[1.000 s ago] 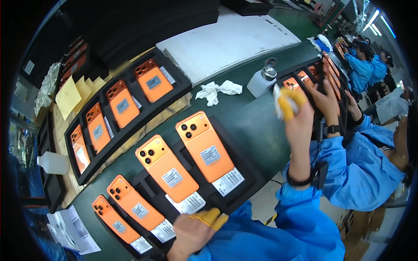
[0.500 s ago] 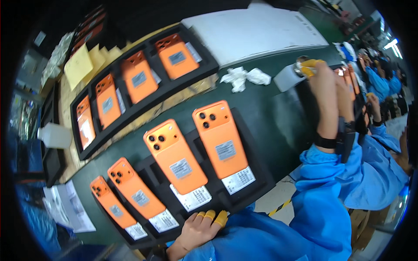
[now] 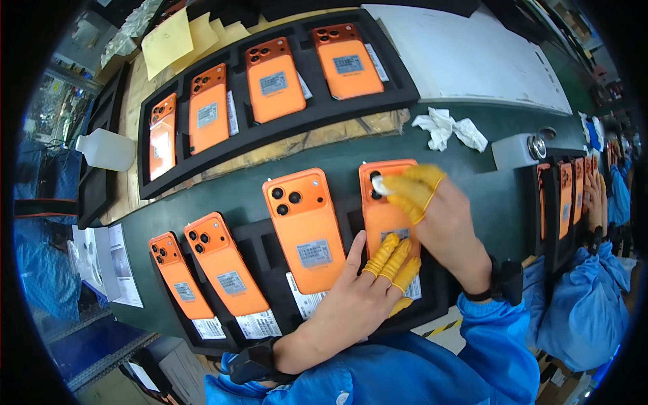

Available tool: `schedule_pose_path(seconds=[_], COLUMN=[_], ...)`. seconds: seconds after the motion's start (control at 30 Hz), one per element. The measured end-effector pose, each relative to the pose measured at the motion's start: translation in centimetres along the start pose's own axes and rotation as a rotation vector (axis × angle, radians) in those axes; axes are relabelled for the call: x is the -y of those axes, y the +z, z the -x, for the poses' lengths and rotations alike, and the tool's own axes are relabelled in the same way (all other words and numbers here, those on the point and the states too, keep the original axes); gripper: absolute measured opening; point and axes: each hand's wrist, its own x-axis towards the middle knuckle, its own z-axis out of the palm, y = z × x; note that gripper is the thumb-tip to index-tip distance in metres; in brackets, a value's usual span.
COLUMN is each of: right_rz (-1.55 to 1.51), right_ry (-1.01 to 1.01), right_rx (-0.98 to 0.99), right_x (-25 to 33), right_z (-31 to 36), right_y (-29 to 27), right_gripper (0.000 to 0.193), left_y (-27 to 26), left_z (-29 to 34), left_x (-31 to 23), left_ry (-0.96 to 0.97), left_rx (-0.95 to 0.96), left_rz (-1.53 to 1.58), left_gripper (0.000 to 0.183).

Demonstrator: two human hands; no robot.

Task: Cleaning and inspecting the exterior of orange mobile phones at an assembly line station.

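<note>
Several orange phones lie back-up in a black foam tray in front of me, with white printed labels under their lower ends. At the right end, my left hand rests with fingers stretched over the lower part of the rightmost phone. My right hand pinches a small white wad against that phone's camera lenses; the hand is slightly blurred. Yellow finger cots cover fingers of both hands. Beside it lies another orange phone, untouched.
A second black tray with orange phones stands behind on a wooden board. Crumpled white tissues and a white container with a metal neck sit at the right. A white bottle stands left. Co-workers' blue sleeves show far right.
My right hand has come from the container at the right to the rightmost phone's lenses, now with a white wad. My left hand has moved from the tray's front edge onto that phone.
</note>
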Motion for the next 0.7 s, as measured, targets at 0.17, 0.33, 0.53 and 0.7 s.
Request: schedule_pose_path(seconds=[0.17,0.33,0.53,0.7], right_rz=[0.124,0.124,0.172,0.019], right_ry=[-0.099,-0.212,-0.061,-0.156], right_rx=[0.155,0.086,0.104,0.065], right_x=[0.0,-0.1,-0.9,0.2], right_z=[-0.6,0.8,-1.5,-1.1], right_y=[0.8,0.5,1.5,1.6], right_gripper=[0.037,0.040,0.039,0.040], left_y=[0.7,-0.2,0.6,0.5], left_z=[-0.7,-1.0,-0.5,-1.1], left_x=[0.1,-0.1,0.0,-0.2], left_ry=[-0.045,-0.075,-0.136,-0.101], left_rx=[0.109,0.215,0.079,0.081], left_rz=[0.052,0.040,0.080,0.037], left_gripper=[0.038,0.032,0.026,0.030])
